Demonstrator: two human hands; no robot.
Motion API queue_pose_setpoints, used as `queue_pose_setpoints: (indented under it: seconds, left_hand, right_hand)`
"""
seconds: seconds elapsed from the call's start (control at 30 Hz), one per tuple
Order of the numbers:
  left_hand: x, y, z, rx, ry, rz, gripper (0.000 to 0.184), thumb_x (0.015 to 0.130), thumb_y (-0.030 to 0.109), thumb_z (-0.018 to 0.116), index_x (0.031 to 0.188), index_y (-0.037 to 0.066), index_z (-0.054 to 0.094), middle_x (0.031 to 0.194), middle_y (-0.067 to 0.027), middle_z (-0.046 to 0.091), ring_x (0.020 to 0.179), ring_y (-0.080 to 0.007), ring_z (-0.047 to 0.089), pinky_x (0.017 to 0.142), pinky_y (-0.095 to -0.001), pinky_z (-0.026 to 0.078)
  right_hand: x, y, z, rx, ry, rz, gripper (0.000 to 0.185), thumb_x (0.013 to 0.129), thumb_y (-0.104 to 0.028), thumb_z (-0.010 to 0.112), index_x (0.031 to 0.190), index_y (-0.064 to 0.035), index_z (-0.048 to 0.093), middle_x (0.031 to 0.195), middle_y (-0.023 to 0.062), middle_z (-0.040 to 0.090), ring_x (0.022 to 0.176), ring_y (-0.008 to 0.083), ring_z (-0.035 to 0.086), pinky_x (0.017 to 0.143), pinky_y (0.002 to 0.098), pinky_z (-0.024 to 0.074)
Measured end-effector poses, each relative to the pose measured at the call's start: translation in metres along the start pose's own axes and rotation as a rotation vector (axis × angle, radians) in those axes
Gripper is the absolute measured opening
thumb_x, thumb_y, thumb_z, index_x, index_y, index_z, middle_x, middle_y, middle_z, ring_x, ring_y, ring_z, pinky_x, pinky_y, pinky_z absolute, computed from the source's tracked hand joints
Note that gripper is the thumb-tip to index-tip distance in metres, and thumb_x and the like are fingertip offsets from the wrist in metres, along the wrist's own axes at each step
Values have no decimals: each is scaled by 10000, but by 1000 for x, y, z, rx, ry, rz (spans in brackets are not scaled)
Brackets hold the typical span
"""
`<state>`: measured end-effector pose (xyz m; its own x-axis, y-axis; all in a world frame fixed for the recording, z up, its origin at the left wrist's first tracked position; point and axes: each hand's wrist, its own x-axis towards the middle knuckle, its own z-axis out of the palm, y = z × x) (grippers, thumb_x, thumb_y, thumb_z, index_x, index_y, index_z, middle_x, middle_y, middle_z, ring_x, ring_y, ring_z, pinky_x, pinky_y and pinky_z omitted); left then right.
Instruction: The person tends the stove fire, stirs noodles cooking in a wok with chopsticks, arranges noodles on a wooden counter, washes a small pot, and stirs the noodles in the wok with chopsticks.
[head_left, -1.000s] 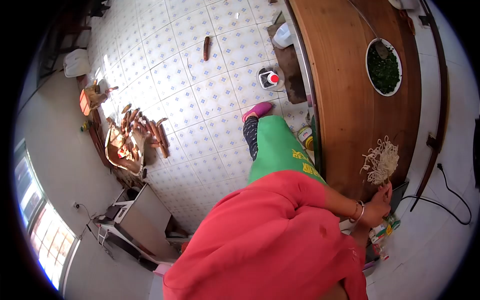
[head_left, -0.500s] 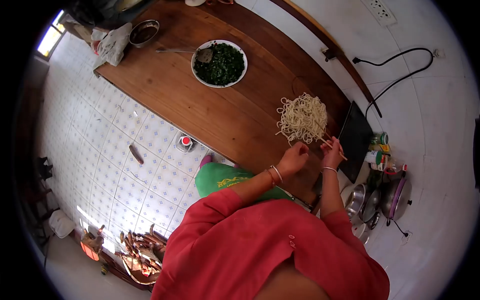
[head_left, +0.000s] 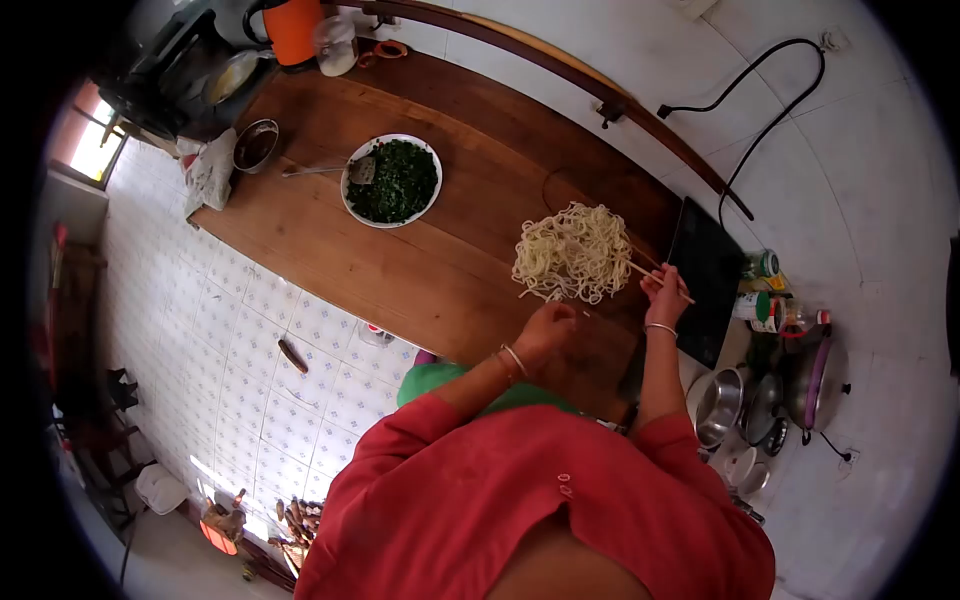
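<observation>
A heap of pale noodles [head_left: 572, 252] lies directly on the wooden table. In my right hand [head_left: 664, 290], at the heap's right side, is a pair of chopsticks [head_left: 645, 271] whose tips reach the noodles. My left hand [head_left: 550, 332] is curled at the near edge of the heap, fingers drawn together; whatever may be in them is too small to make out. Farther left stands a white bowl [head_left: 434, 200] full of chopped dark greens [head_left: 400, 180]. A slotted metal spatula [head_left: 362, 171] rests in it, its handle over the rim.
The wooden table [head_left: 300, 225] runs along the tiled wall. A black panel [head_left: 702, 275] lies right of the noodles, with jars [head_left: 760, 264] and metal pans [head_left: 718, 408] beyond. At the far left are a small metal bowl [head_left: 256, 146], a plastic bag [head_left: 210, 175] and an orange kettle [head_left: 290, 32].
The noodle heap is spread wider, mostly leftward. My left hand has shifted left along its near edge; the right still holds the chopsticks. The camera view has tilted, showing the kettle.
</observation>
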<state>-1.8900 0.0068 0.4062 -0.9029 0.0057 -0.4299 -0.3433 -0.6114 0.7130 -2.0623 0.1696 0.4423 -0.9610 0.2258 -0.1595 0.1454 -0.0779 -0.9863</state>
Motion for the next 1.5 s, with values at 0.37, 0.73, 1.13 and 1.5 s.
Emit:
queue_pose_setpoints:
  seconds: [0.37, 0.73, 1.13, 1.5]
  left_hand:
    - [8, 0, -7, 62, -28, -27, 180, 843, 72, 520, 1007, -1, 529, 875, -51, 564, 782, -124, 545, 701, -248, 467]
    - [-19, 6, -8, -145, -155, -144, 144, 861, 58, 503, 995, 13, 532, 898, -69, 578, 838, -152, 571, 722, -274, 494]
    - [-41, 13, -31, -26, 10, -91, 124, 871, 71, 496, 984, 36, 533, 914, -56, 580, 853, -155, 579, 747, -274, 493]
    - [-55, 15, -36, -29, 3, -112, 107, 871, 86, 501, 968, 53, 528, 910, -66, 595, 844, -160, 591, 750, -283, 492]
  right_hand:
    - [-11, 0, -5, -56, -146, 20, 280, 889, -248, 550, 934, 25, 597, 692, 88, 603, 524, 157, 592, 475, 285, 528]
    - [-47, 10, 8, -72, -203, -103, 290, 891, -229, 544, 922, 52, 606, 703, 98, 615, 500, 139, 585, 466, 262, 514]
    - [-54, 30, 55, 70, -177, -191, 224, 890, -188, 532, 909, 27, 593, 683, 83, 589, 534, 126, 575, 482, 258, 496]
    - [-74, 24, 7, -18, -12, -140, 237, 888, -207, 538, 910, 15, 618, 721, 86, 610, 573, 149, 606, 512, 265, 535]
